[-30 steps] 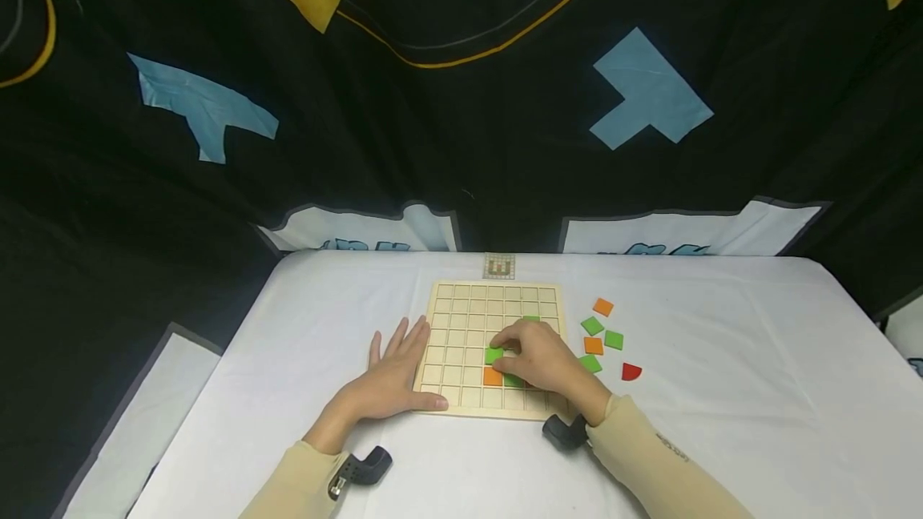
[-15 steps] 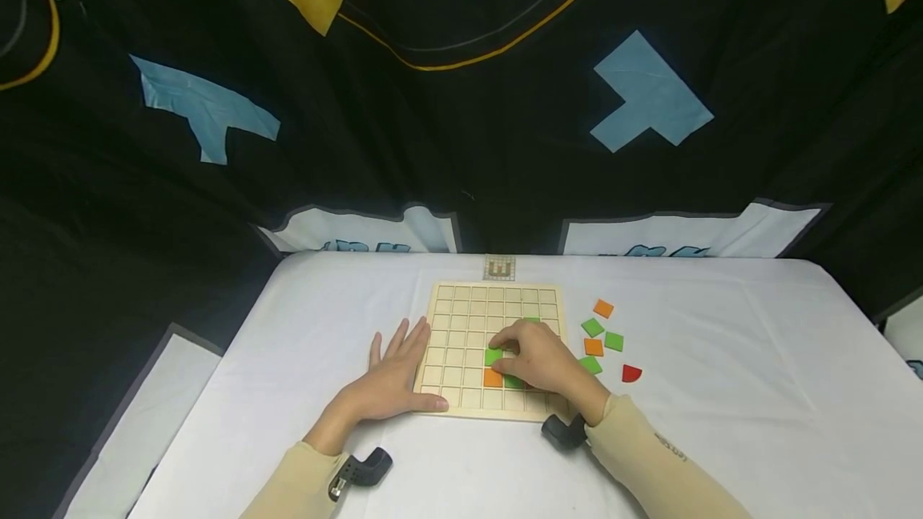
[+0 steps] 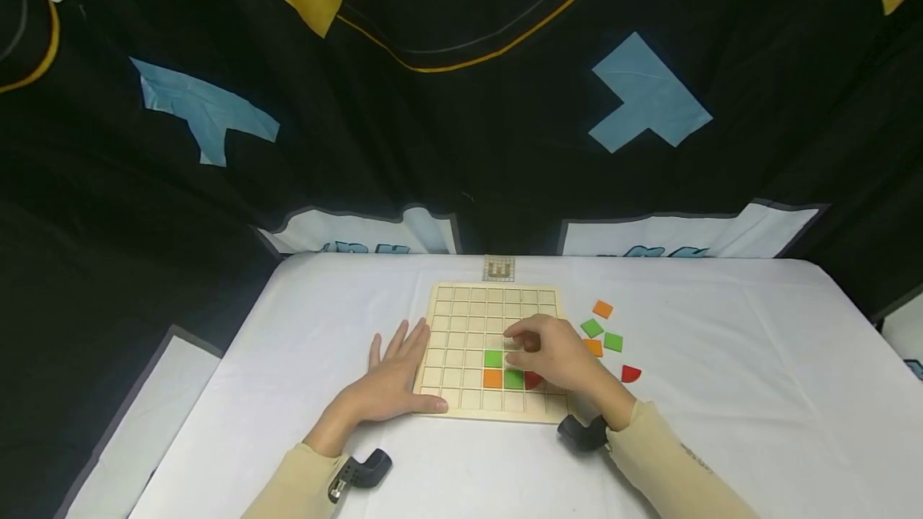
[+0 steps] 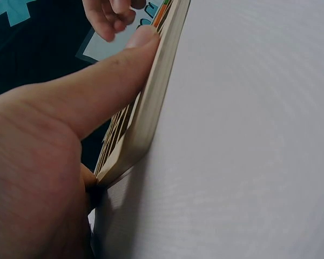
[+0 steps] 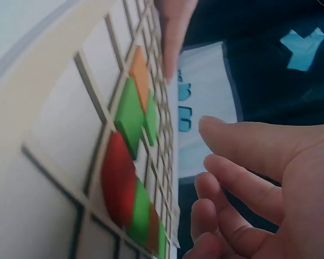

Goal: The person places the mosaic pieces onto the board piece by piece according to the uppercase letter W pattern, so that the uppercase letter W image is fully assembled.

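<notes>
A wooden grid board (image 3: 454,340) lies on the white table. My left hand (image 3: 389,384) rests along its left side, fingers spread, with the thumb (image 4: 110,78) on the front edge. Just over the board's right half hovers my right hand (image 3: 558,352), fingers loosely bent and holding nothing. Below its fingertips, a green square tile (image 3: 493,359) sits above an orange tile (image 3: 493,378). Another green tile (image 3: 513,379) and a red rounded tile (image 3: 533,380) continue that row. In the right wrist view, more green (image 5: 140,216) and orange (image 5: 153,225) tiles lie beyond the red one.
Loose on the table to the board's right are orange tiles (image 3: 602,309), green tiles (image 3: 614,342) and a red quarter-round tile (image 3: 630,374). A small pattern card (image 3: 499,268) lies behind the board. A black patterned curtain (image 3: 461,142) hangs at the back.
My right hand has let go of the green tile and moved slightly right, leaving that tile in its cell and uncovering the red one. The left hand has stayed put.
</notes>
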Demonstrator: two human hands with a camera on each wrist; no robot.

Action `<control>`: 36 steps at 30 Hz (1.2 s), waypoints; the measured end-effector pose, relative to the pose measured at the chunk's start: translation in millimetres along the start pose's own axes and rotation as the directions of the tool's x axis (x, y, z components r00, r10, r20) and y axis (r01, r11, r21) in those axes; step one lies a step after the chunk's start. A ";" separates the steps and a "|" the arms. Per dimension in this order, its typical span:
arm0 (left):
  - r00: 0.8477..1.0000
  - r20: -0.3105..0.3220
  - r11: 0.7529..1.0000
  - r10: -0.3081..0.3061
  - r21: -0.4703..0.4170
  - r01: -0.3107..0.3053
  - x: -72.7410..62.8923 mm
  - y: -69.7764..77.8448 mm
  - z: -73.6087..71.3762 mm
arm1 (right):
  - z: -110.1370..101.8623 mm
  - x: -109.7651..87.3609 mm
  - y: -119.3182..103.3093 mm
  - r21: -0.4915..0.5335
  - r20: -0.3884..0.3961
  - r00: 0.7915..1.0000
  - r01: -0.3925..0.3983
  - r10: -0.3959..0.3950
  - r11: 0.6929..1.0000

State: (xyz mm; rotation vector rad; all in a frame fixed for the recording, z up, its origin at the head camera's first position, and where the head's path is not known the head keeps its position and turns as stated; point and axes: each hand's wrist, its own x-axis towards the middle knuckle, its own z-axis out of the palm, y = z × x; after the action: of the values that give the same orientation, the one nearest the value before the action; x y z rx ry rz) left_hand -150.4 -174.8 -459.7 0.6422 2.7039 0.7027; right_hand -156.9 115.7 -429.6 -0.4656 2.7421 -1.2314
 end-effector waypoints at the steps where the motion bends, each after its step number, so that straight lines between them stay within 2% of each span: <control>1: 1.000 0.002 1.000 -0.001 0.002 0.001 -0.2 -0.1 -0.3 | -2.8 -1.1 1.0 0.007 -0.005 1.000 0.002 -0.002 1.000; 7: 1.000 0.005 1.000 0.007 -0.001 -0.007 -0.4 0.4 -1.2 | -18.6 -11.4 7.9 0.018 -0.044 0.999 -0.004 0.004 1.000; 16: 1.000 0.009 1.000 -0.001 0.014 0.001 -0.3 0.9 -0.7 | -37.1 -26.0 23.7 -0.029 -0.104 0.994 -0.030 0.027 0.999; 26: 1.000 0.004 1.000 0.004 0.015 -0.004 -0.9 0.6 -1.4 | -46.4 -36.8 40.5 -0.067 -0.148 0.985 -0.105 0.094 0.992; 36: 1.000 0.002 1.000 0.003 0.020 -0.003 -0.1 -0.8 -0.9 | -54.2 -43.7 56.8 -0.071 -0.189 0.976 -0.128 0.113 0.989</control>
State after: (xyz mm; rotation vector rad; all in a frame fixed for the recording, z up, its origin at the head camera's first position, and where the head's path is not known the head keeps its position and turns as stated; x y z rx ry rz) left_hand -150.8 -175.8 -459.3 0.6512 2.7121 0.6763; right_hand -140.3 203.7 -437.1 -0.1960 2.9338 -1.1910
